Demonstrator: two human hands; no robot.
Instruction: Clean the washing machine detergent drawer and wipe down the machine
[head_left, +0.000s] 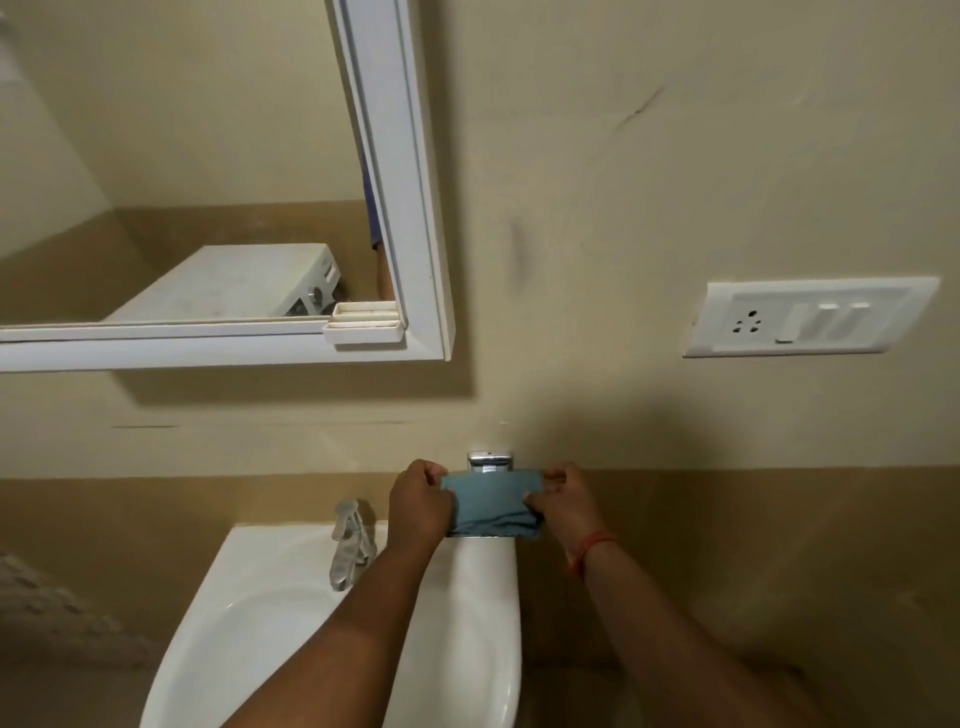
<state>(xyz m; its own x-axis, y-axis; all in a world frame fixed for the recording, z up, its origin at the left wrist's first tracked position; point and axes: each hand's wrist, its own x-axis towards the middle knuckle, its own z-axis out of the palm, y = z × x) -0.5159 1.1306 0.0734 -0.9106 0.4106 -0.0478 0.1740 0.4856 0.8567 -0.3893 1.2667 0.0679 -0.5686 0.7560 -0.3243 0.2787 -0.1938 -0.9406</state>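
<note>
Both hands are up at the back right corner of the white washbasin (467, 613), holding a blue-grey cloth (491, 506) stretched between them. The left hand (418, 501) has fingers curled round the cloth's left edge; the right hand (563, 501) pinches the right edge, thumb on top. An orange thread band (589, 548) sits on the right wrist.

The cloth is held flat and taut, lower edge bunched just above the basin rim. Likely reason: folding it or spreading it out, either to hang it or to ready it for wiping. Cannot tell whether it is wet.

A small chrome wall fitting (488, 460) sits directly behind the cloth's top edge, possibly a hook or holder; the cloth's top touches or overlaps it, cannot tell which.

A chrome tap (350, 545) stands at the basin's back edge, just left of the left hand, with no water visibly running.

The task's machine shows only as a reflection in the white-framed mirror (405, 208): the washing machine (228, 283), white top and control end visible, lies behind the person. The detergent drawer cannot be made out for certain. A small white tray (363, 332) is fixed at the mirror's lower right corner.

A socket and switch plate (810, 317) is on the wall well right of the hands.

Judgement: cloth preparation or put-away stage, at the basin, away from the machine.
</note>
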